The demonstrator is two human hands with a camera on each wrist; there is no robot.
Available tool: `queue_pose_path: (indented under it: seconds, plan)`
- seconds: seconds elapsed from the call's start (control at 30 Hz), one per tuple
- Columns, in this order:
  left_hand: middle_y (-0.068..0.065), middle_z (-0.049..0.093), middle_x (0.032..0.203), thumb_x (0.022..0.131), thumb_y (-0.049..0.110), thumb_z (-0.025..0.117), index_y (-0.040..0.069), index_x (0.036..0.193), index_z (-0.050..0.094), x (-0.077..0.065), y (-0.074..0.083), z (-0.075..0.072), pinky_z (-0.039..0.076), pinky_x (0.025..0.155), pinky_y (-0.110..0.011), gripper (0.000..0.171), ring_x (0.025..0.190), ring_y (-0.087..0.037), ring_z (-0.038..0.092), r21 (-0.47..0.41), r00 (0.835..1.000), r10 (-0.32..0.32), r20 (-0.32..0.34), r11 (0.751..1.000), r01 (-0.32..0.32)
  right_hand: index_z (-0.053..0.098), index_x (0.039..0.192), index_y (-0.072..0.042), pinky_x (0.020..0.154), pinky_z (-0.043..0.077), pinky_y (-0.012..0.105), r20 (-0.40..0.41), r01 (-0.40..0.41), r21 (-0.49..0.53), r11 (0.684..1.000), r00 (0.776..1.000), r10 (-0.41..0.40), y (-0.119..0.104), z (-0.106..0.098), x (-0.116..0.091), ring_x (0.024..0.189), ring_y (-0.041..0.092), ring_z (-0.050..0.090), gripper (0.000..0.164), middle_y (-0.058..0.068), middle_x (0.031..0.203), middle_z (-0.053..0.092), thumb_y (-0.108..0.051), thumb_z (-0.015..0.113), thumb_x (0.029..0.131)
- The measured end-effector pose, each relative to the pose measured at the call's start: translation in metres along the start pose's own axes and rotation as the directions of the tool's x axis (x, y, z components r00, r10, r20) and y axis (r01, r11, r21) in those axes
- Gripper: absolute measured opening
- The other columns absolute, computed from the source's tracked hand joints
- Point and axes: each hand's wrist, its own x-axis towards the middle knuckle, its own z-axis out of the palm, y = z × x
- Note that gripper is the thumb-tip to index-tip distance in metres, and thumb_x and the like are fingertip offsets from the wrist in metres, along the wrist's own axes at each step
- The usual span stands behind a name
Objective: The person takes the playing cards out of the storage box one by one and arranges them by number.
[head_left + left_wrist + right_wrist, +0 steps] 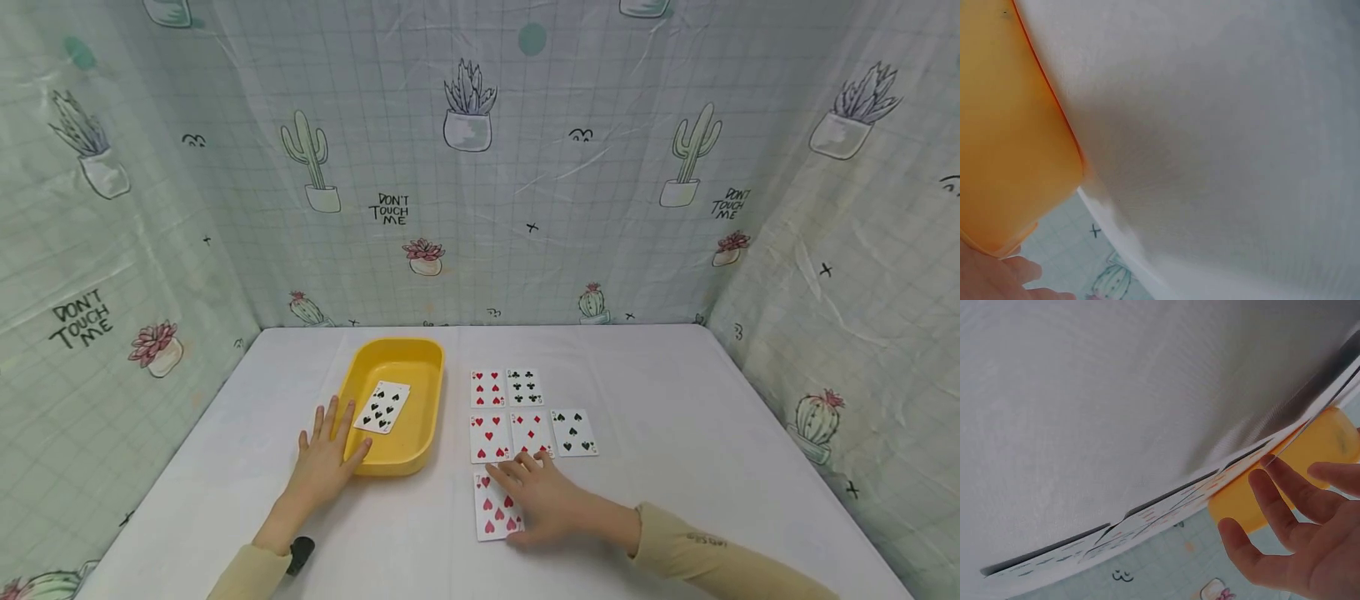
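In the head view, my right hand (546,502) holds the seven of hearts (491,515), fingertips at its far edge and thumb at its near right corner. The right wrist view shows the fingers (1297,506) bent by the card's thin edge. My left hand (322,467) lies spread over the near left side of a yellow tray (405,468); in the left wrist view, part of this hand (991,275) shows beside the tray wall. Inside the tray is a seven of spades (383,407). Just beyond the right hand lie the five of hearts (490,438) and five of diamonds (532,429).
A five of spades (575,433) ends the middle row on the right. Behind lie a six of hearts (487,388) and a six of clubs (525,387). The white table (660,483) is enclosed by patterned cloth (525,275) at the back and sides.
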Motion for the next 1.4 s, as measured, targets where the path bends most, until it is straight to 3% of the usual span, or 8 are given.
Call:
queue_pose_path:
  seconds: [0.17, 0.47, 1.17, 1.4]
  plan:
    - [-0.022, 0.007, 0.148, 0.089, 0.045, 0.042, 0.008, 0.144, 0.014, 0.000, 0.000, 0.000, 0.012, 0.095, -0.072, 0.071, 0.133, -0.047, 0.009, 0.002, 1.000, 0.002, -0.005, 1.000, -0.002, 0.032, 0.137, -0.013, 0.085, 0.037, 0.049, -0.049, 0.022, -0.041, 0.999, 0.999, -0.024, -0.002, 0.008, 0.001, 0.108, 0.017, 0.042, 0.085, -0.002, 0.125, 0.045, -0.059, 0.058, 0.070]
    - [-0.023, 0.008, 0.148, 0.089, 0.045, 0.043, 0.008, 0.143, 0.016, 0.000, 0.000, 0.001, 0.013, 0.095, -0.072, 0.071, 0.133, -0.048, 0.007, -0.003, 1.000, 0.005, -0.008, 1.000, -0.005, 0.029, 0.139, -0.015, 0.089, 0.036, 0.052, -0.010, -0.018, -0.024, 1.000, 1.000, 0.018, 0.000, 0.011, 0.006, 0.114, 0.020, 0.041, 0.084, -0.003, 0.128, 0.044, -0.059, 0.056, 0.073]
    - [-0.023, 0.009, 0.148, 0.089, 0.045, 0.044, 0.007, 0.143, 0.017, -0.001, 0.000, 0.001, 0.015, 0.095, -0.072, 0.071, 0.133, -0.048, 0.009, 0.008, 1.000, 0.016, -0.024, 1.000, -0.016, 0.033, 0.137, -0.013, 0.084, 0.036, 0.048, -0.072, 0.026, -0.080, 0.996, 0.997, -0.032, 0.005, 0.015, 0.006, 0.108, 0.018, 0.041, 0.084, -0.003, 0.125, 0.046, -0.060, 0.057, 0.071]
    - [-0.023, 0.009, 0.148, 0.089, 0.046, 0.042, 0.008, 0.143, 0.016, -0.001, 0.000, 0.000, 0.014, 0.095, -0.072, 0.071, 0.133, -0.048, 0.008, 0.005, 1.000, 0.008, -0.017, 1.000, -0.008, 0.032, 0.137, -0.014, 0.085, 0.036, 0.050, -0.051, 0.014, -0.067, 0.998, 0.999, -0.018, 0.003, 0.013, 0.006, 0.110, 0.018, 0.040, 0.084, -0.003, 0.126, 0.045, -0.060, 0.056, 0.071]
